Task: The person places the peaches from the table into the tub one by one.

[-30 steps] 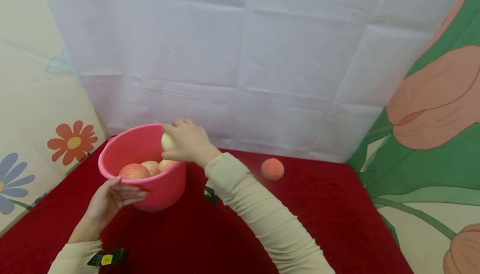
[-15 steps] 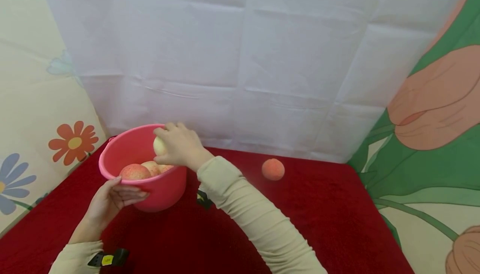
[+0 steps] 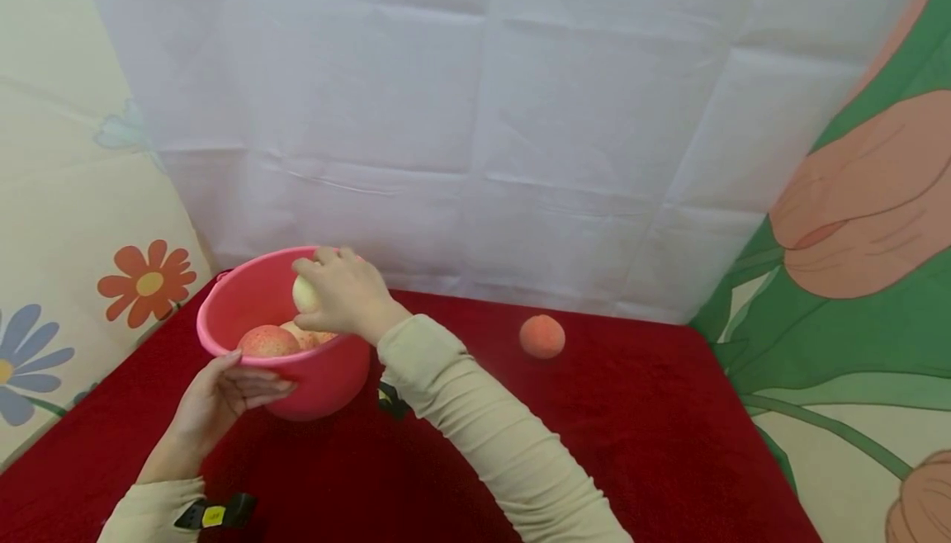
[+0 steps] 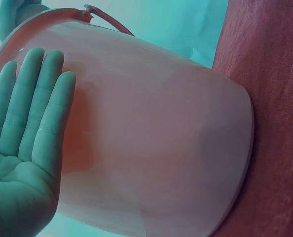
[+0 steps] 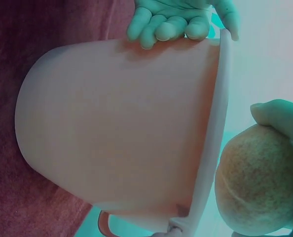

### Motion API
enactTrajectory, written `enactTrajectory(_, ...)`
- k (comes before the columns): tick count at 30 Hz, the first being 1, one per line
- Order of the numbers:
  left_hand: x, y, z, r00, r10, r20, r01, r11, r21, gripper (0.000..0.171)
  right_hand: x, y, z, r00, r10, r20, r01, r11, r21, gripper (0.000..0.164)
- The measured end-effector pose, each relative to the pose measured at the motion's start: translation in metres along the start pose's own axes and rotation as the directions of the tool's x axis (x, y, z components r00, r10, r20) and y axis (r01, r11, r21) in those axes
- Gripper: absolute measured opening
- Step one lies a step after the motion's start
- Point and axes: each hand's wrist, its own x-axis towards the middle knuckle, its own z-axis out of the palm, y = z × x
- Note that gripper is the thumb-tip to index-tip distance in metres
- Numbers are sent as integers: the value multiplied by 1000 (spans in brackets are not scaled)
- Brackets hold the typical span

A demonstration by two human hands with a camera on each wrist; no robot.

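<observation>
A pink bucket (image 3: 319,390) stands on the red cloth with several speckled peaches (image 3: 267,342) inside. My left hand (image 3: 215,398) holds it at the near left side, thumb at the rim and fingers along the outer wall; those fingers (image 4: 50,111) look fairly straight in the left wrist view. My right hand (image 3: 345,291) grips a pale peach (image 3: 303,295) over the bucket's mouth. The right wrist view shows this peach (image 5: 257,177) just beyond the rim, under my thumb. My right hand hides part of the bucket's far right rim.
Another orange-pink peach (image 3: 542,337) lies on the red cloth (image 3: 631,427) to the right of the bucket. Behind hangs a creased white sheet (image 3: 475,114), with flower-printed panels (image 3: 854,320) at both sides. A bucket handle (image 4: 112,20) shows beside the rim.
My right hand has moved left and slightly down with the pale peach, further over the bucket's mouth. The left hand and bucket have stayed in place.
</observation>
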Motion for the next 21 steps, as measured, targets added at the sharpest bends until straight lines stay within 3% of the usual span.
enactTrajectory(14, 3, -1, 2, 1000, -20, 7, 20, 1000, -9, 70, -3, 2, 7, 999, -22, -34, 21, 999, -33, 65)
enactTrajectory(21, 6, 0, 2, 1000, -27, 1, 27, 1000, 1, 70, -6, 4, 7, 996, -70, -47, 66, 995, -79, 61)
